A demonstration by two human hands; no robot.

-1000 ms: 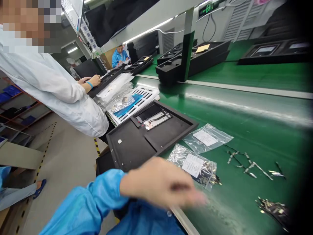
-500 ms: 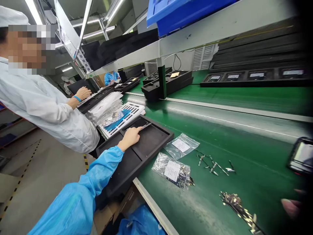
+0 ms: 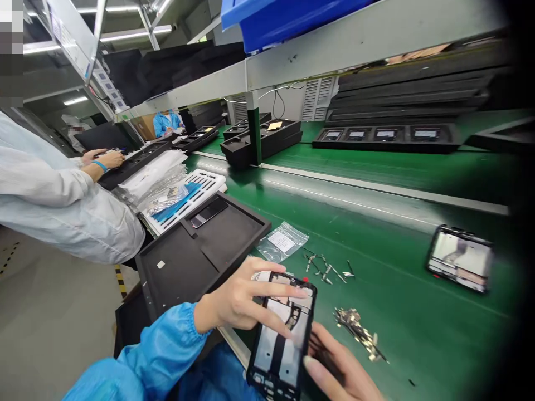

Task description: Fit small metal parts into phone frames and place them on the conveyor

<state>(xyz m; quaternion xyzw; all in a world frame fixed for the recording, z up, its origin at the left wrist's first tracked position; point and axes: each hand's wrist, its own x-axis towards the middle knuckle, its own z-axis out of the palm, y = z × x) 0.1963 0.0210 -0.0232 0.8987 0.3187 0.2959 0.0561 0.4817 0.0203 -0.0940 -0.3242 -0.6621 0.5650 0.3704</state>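
My left hand [image 3: 246, 298] and my right hand [image 3: 338, 367] together hold a black phone frame [image 3: 280, 340] upright over the near edge of the green belt [image 3: 397, 267]. The left fingers curl over the frame's top and face; the right palm supports it from beneath on the right. Just left lies a black foam tray [image 3: 196, 250] with one dark phone part [image 3: 209, 213] in its slot. A pile of small metal pieces [image 3: 357, 331] lies right of the frame, with loose thin parts [image 3: 326, 267] and a clear bag [image 3: 282, 242] further back.
A second phone frame [image 3: 460, 257] lies on the belt at right. A co-worker's white sleeve [image 3: 62, 206] and hand [image 3: 104, 160] work at left beside a white slotted tray [image 3: 188, 197] and plastic bags. Black trays [image 3: 384, 136] line the far side under a shelf.
My left hand reached into the black tray, lifted the phone frame out and drew it close. My right hand came in from the right and took hold underneath. The view swung right.
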